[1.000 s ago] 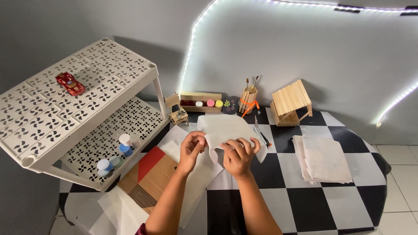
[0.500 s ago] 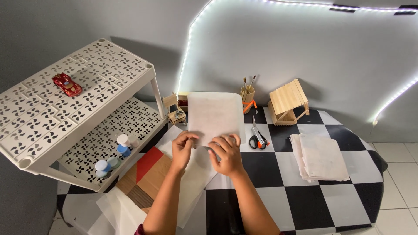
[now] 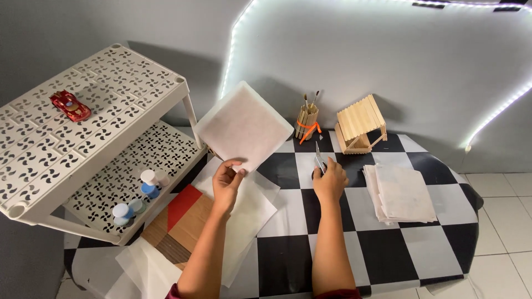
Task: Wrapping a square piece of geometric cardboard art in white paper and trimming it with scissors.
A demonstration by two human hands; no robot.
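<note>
My left hand (image 3: pixel 226 182) pinches the lower corner of a square sheet of translucent white paper (image 3: pixel 244 126) and holds it up, tilted, above the table. My right hand (image 3: pixel 330 181) is closed around a pair of scissors (image 3: pixel 319 156), whose blades point away from me over the checkered tabletop (image 3: pixel 382 243). More sheets of the same thin paper (image 3: pixel 249 213) lie flat under and beside my left forearm.
A white perforated two-tier rack (image 3: pixel 83 133) stands at left, with a red toy car (image 3: pixel 70 105) on top and small paint pots (image 3: pixel 141 191) below. A brush holder (image 3: pixel 306 120), a stick house (image 3: pixel 361 123), a paper stack (image 3: pixel 402 192) and a red-brown board (image 3: pixel 180 224) surround the hands.
The left hand lifted the paper sheet off the table and swung it left. The right hand let go of the paper and picked up the scissors.
</note>
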